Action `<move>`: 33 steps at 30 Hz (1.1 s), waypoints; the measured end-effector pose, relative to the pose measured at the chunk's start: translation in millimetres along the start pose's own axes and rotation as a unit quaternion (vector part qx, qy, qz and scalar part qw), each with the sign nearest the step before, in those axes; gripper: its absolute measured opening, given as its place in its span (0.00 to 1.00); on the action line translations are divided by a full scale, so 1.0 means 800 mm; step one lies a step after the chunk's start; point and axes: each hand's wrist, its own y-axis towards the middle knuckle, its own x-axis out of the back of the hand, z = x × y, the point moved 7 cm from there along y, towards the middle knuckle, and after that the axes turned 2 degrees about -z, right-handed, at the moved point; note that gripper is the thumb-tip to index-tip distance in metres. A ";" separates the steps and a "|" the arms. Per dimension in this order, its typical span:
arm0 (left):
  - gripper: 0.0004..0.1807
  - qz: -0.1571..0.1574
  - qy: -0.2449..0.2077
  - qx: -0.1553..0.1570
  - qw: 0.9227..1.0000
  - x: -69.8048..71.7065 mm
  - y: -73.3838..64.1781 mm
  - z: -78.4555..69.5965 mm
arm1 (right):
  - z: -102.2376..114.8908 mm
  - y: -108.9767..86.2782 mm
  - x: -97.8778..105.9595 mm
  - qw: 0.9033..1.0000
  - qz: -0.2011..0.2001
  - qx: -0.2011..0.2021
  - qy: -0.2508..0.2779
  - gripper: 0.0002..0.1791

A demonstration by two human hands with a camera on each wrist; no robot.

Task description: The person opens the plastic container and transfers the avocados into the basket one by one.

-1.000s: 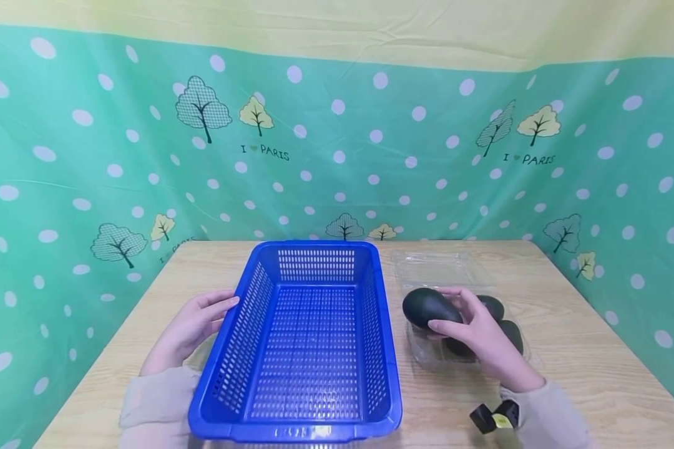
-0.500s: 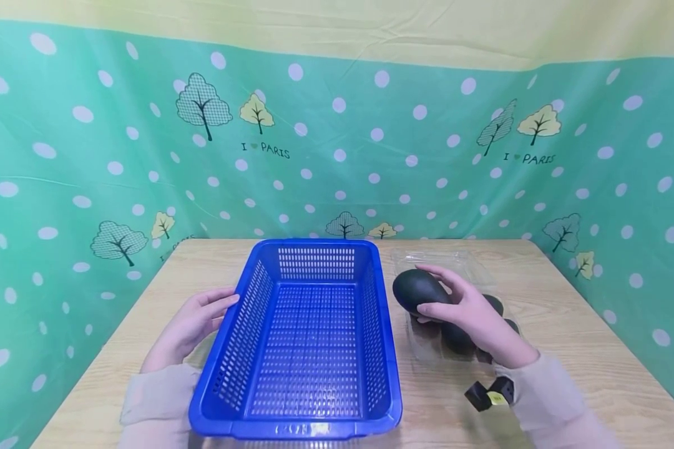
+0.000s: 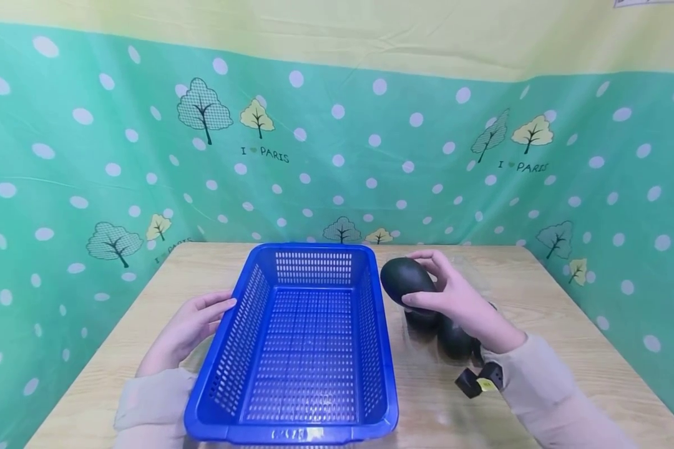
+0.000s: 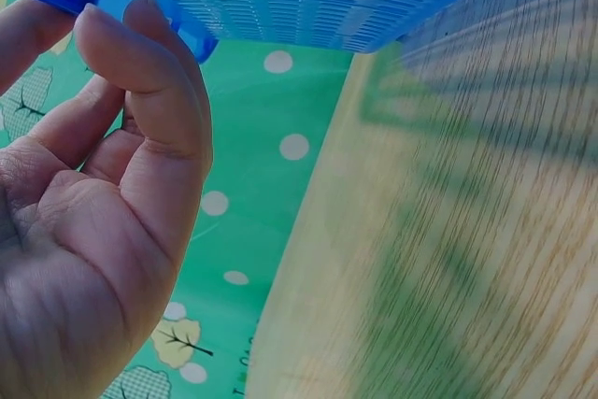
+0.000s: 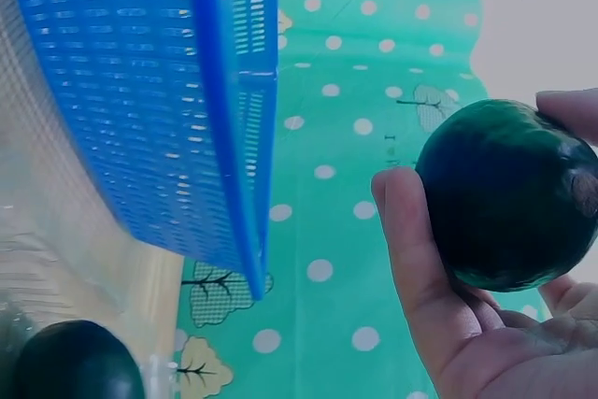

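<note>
Blue basket (image 3: 303, 355) sits on the worktop (image 3: 129, 337), open top up. Right hand (image 3: 457, 302) is right of the basket; its fingers are curved around a dark oval fruit (image 3: 405, 280), thumb opposite, spread about the fruit's width. That fruit is up off the worktop, just right of the basket's far half, apart from the rim in the right wrist view. More dark fruits (image 3: 455, 340) lie right of the basket, partly under the right hand. Left hand (image 3: 193, 327) is left of the basket, fingers loosely bent, tips at its rim. Dotted green cloth (image 3: 337, 181) hangs behind the basket.
</note>
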 end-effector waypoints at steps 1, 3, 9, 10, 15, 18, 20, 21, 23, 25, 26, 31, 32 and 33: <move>0.20 -0.001 0.003 0.000 1.000 0.000 0.000 0.000 | 0.002 0.003 0.000 1.000 -0.001 0.000 -0.003 0.35; 0.21 -0.002 0.005 -0.001 1.000 0.000 0.001 -0.001 | 0.007 0.008 -0.002 1.000 0.003 0.002 0.006 0.35; 0.21 0.002 -0.003 -0.002 1.000 0.000 0.002 0.000 | 0.019 0.026 -0.011 0.999 0.019 -0.006 0.029 0.37; 0.21 0.002 -0.004 -0.002 1.000 0.000 0.002 0.000 | 0.022 0.029 -0.012 0.999 0.022 -0.008 0.027 0.38; 0.21 0.000 -0.002 0.000 1.000 0.001 0.003 0.000 | 0.035 0.045 -0.018 0.999 0.024 -0.005 0.023 0.37; 0.25 0.002 0.002 0.001 1.000 0.001 0.003 0.000 | 0.040 0.054 -0.021 1.000 0.018 -0.006 0.023 0.36; 0.26 0.003 0.004 0.002 1.000 0.001 0.003 0.000 | 0.042 0.059 -0.023 1.000 0.015 -0.012 0.021 0.36; 0.26 0.002 0.002 0.003 1.000 0.002 0.003 0.001 | 0.043 0.062 -0.024 1.000 0.014 -0.014 0.021 0.36; 0.24 0.001 0.000 0.003 1.000 0.002 0.004 0.001 | 0.045 0.068 -0.027 0.999 0.016 -0.018 0.022 0.36; 0.21 0.000 -0.004 0.003 1.000 0.003 0.005 0.001 | 0.046 0.074 -0.031 0.999 0.019 -0.019 0.030 0.36; 0.20 0.001 -0.005 0.003 1.000 0.003 0.006 0.002 | 0.046 0.077 -0.033 0.999 0.021 -0.019 0.039 0.36; 0.18 0.004 -0.007 0.000 1.000 0.003 0.007 0.003 | 0.044 0.094 -0.044 0.995 0.034 -0.031 0.084 0.35; 0.19 0.005 -0.005 0.000 1.000 0.003 0.007 0.003 | 0.044 0.097 -0.046 0.994 0.035 -0.034 0.094 0.35; 0.20 0.004 -0.004 0.000 1.000 0.003 0.007 0.003 | 0.044 0.100 -0.049 0.994 0.037 -0.036 0.099 0.35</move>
